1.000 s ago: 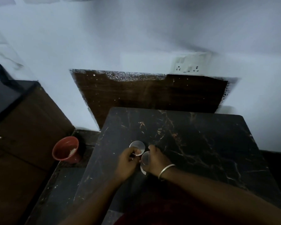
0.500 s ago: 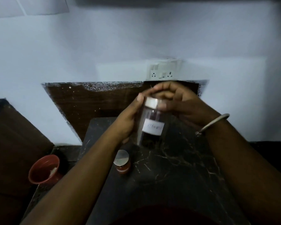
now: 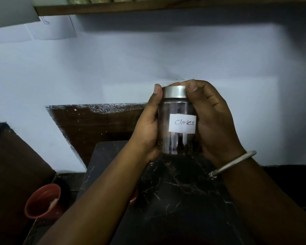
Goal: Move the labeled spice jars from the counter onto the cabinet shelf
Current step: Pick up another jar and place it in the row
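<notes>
Left hand point(image 3: 149, 126) and right hand point(image 3: 213, 124) clasp an upright cloves jar point(image 3: 177, 121) between them, well below the cabinet shelf point(image 3: 148, 7) overhead; smooth glass could slip during the reach up.

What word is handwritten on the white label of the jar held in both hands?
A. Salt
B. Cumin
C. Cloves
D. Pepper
C. The white label on the clear jar, held between the left hand and the right hand, reads "Cloves".
</notes>
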`<state>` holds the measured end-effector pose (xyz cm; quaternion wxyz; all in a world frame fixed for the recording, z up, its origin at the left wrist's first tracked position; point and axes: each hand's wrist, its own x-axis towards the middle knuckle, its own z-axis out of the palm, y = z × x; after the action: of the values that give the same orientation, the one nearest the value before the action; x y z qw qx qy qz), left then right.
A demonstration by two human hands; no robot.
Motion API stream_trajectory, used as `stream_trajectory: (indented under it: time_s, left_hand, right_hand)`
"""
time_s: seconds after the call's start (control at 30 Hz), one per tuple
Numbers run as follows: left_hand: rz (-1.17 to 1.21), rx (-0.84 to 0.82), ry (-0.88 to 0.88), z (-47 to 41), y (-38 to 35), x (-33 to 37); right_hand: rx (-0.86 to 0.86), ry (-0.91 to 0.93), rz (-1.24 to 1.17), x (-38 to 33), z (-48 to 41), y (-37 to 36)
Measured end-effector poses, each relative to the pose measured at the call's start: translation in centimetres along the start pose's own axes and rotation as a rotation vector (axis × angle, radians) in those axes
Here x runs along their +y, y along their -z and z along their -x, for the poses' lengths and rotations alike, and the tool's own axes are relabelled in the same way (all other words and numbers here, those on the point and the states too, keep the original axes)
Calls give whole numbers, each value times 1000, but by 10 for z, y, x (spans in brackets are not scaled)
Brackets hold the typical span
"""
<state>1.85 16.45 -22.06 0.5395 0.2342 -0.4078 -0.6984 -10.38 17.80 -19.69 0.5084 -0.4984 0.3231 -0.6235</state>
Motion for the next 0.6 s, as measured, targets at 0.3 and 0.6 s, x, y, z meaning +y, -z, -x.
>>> stream_trajectory:
  time_s: [0.3,0.6]
  left_hand:
    - [-152,166,-27,4,-14,3]
    - [-214,130,-38,0,-23,2]
  right_hand:
    - [31,65,98,-2,-5,6]
    - [10,67,197,-9,-10,10]
